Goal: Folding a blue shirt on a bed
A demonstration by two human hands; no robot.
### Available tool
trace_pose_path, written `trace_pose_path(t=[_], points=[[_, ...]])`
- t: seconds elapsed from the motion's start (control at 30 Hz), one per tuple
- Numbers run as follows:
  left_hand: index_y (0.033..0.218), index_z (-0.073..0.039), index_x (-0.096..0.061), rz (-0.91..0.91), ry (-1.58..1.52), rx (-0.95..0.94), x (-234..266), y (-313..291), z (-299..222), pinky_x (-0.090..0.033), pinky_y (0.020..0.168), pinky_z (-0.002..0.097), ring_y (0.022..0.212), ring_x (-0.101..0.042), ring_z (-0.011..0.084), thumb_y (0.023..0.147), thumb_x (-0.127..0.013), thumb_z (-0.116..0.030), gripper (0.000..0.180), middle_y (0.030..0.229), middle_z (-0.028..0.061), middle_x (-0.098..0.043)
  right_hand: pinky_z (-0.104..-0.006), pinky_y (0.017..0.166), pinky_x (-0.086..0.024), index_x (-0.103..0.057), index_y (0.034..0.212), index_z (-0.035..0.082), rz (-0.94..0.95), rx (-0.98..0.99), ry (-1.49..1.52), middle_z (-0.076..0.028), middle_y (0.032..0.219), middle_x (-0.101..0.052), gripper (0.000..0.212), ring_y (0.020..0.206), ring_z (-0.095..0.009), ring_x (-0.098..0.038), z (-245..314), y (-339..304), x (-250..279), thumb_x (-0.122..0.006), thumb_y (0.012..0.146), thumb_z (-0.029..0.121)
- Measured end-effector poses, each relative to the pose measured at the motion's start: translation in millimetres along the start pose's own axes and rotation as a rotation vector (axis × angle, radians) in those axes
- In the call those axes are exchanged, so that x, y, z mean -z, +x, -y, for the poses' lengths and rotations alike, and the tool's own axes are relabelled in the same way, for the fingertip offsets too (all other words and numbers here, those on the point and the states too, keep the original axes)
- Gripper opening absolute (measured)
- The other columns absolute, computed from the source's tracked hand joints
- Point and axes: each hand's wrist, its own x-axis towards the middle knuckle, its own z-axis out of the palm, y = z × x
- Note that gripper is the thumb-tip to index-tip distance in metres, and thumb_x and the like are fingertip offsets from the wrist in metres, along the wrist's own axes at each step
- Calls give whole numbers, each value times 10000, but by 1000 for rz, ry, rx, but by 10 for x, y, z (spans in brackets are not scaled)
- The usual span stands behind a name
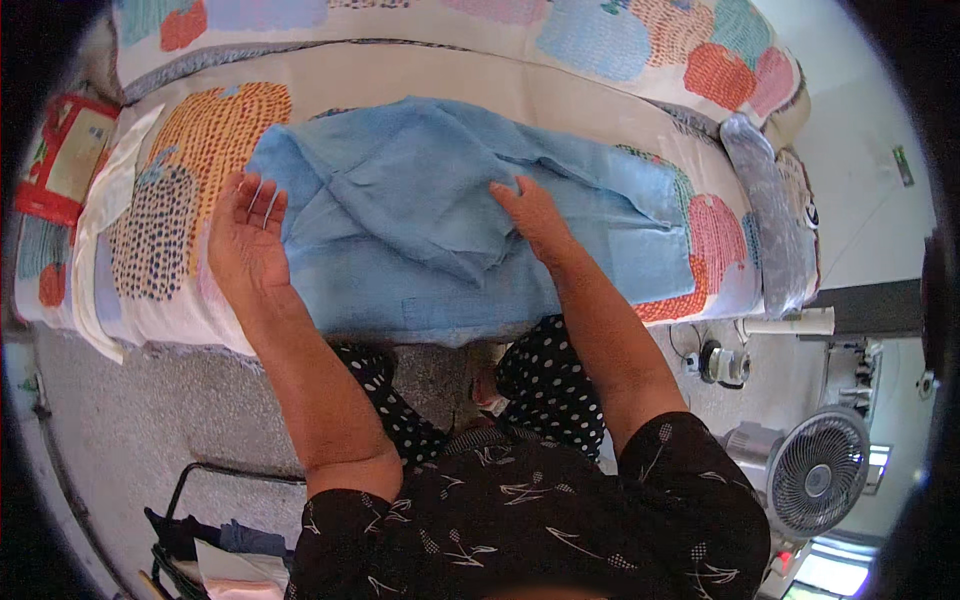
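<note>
A large light-blue cloth (pixel 420 190), creased and folded in places, lies spread across the sofa seat in front of me. Beside its left edge, my left hand (pixel 250 235) is turned palm up with the fingers apart and slightly bent; nothing rests in the palm. Over the right middle of the cloth, by a raised fold, is my right hand (pixel 533 215). Its thumb and forefinger show, spread apart, while the other fingers are hidden from view.
The sofa (pixel 440 70) has a patterned cover with coloured patches. A red-framed box (pixel 68 160) sits at its left end and a grey cushion (pixel 765 215) at its right. A fan (pixel 818 475) stands at lower right. Folded clothes (pixel 240 560) lie on a black-framed rack at lower left.
</note>
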Motion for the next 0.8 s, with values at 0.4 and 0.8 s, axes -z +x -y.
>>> trace_pose_path(t=[0.4,0.8], points=[[1185,14,-445,-148,297,82,7,-69,380,-405,853,469,1051,-469,298,831,-562,-182,421,1173,158,-466,-448,690,-551,-383,1164,-60,-131,-604,1341,-233,1034,-526,475,870,-334,-588,-383,366,564,-509,886,305],[1338,44,-232,49,733,204,-169,-521,708,-385,883,475,1127,-441,301,834,-554,-216,652,1233,184,-408,-416,516,-545,-510,854,-29,-162,-520,1117,-144,760,-583,175,557,-248,-572,-495,548,615,-485,836,143]])
